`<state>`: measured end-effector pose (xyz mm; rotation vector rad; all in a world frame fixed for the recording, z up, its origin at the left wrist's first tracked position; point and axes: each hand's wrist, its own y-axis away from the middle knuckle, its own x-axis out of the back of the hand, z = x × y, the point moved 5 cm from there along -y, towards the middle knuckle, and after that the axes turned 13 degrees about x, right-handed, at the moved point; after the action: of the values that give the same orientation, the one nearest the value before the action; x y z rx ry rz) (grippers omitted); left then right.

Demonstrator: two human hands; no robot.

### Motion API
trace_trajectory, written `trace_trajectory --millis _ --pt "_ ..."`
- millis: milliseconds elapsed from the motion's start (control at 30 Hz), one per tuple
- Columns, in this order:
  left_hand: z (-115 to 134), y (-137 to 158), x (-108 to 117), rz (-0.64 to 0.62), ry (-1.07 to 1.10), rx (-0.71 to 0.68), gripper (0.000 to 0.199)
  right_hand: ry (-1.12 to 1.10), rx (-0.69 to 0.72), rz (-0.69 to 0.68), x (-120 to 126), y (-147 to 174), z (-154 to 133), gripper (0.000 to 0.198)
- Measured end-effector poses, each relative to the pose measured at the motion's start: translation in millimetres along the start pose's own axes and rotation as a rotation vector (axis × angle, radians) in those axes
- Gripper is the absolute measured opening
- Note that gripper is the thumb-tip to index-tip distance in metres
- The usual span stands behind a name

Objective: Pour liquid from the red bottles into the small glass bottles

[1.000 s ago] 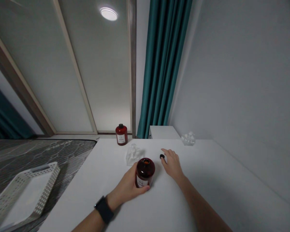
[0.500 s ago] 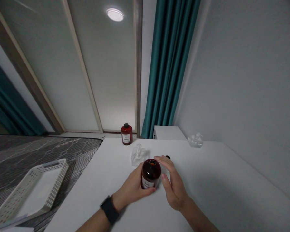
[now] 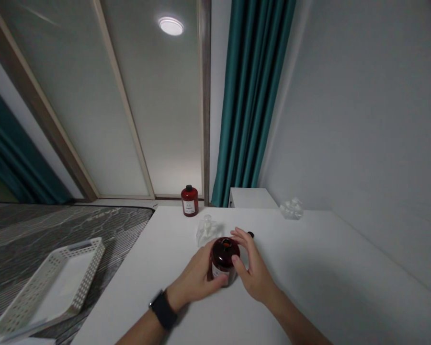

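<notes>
A dark red-brown bottle [image 3: 224, 257] with a white label and an uncapped neck stands upright between my hands over the table. My left hand [image 3: 199, 275] wraps its left side, the thumb lying across the label. On the other side my right hand [image 3: 253, 273] cups the bottle, its thumb at the shoulder and its fingers curved behind. A small black piece [image 3: 250, 235], perhaps a cap, peeks out behind the right fingers; most of it is hidden. Just beyond the bottle lies a crumpled clear plastic bag [image 3: 206, 230] with something whitish inside.
A second red bottle [image 3: 190, 201], capped in black, stands at the far left edge of the white table [image 3: 301, 287]. Another clear plastic bundle [image 3: 291, 209] lies at the far right. A white perforated basket [image 3: 88, 268] sits lower, left of the table.
My right hand has closed in on the bottle, its thumb now over the shoulder. The bottle has turned a little, and the left thumb covers more of the label.
</notes>
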<state>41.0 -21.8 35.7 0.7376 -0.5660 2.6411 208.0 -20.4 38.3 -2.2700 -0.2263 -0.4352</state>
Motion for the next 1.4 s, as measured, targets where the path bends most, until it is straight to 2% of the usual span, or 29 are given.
trace_trajectory --millis 67,133,233,300,433,500,633,900,1200,1400 --pt "1 2 9 0.060 -0.004 -0.060 0.055 -0.071 -0.050 -0.024 -3 1 6 0.053" --pt "-3 2 21 0.190 -0.025 -0.082 0.042 -0.121 -0.077 -0.045 -5 1 9 0.056" --pt "-16 -2 36 0.424 -0.102 0.022 0.030 -0.167 -0.111 -0.071 -7 0 11 0.069" --pt "-26 -5 40 0.506 -0.168 0.091 0.035 -0.182 -0.131 -0.077 -8 -1 11 0.076" --pt "-43 -12 35 0.443 -0.293 0.146 0.055 -0.186 -0.132 -0.048 -7 -4 9 0.080" --pt "-49 -13 33 0.422 -0.310 0.159 0.059 -0.171 -0.131 -0.032 -6 -5 10 0.080" --pt "-56 -13 33 0.431 -0.300 0.179 0.049 -0.160 -0.139 0.007 -4 -8 17 0.080" --pt "-69 -19 34 0.427 -0.190 0.210 0.034 -0.199 -0.213 0.089 4 -19 50 0.080" --pt "-71 -18 35 0.391 -0.100 0.250 0.036 -0.225 -0.304 0.160 9 -50 87 0.080" --pt "-68 -18 36 0.406 -0.098 0.246 0.034 -0.209 -0.306 0.197 11 -66 104 0.081"
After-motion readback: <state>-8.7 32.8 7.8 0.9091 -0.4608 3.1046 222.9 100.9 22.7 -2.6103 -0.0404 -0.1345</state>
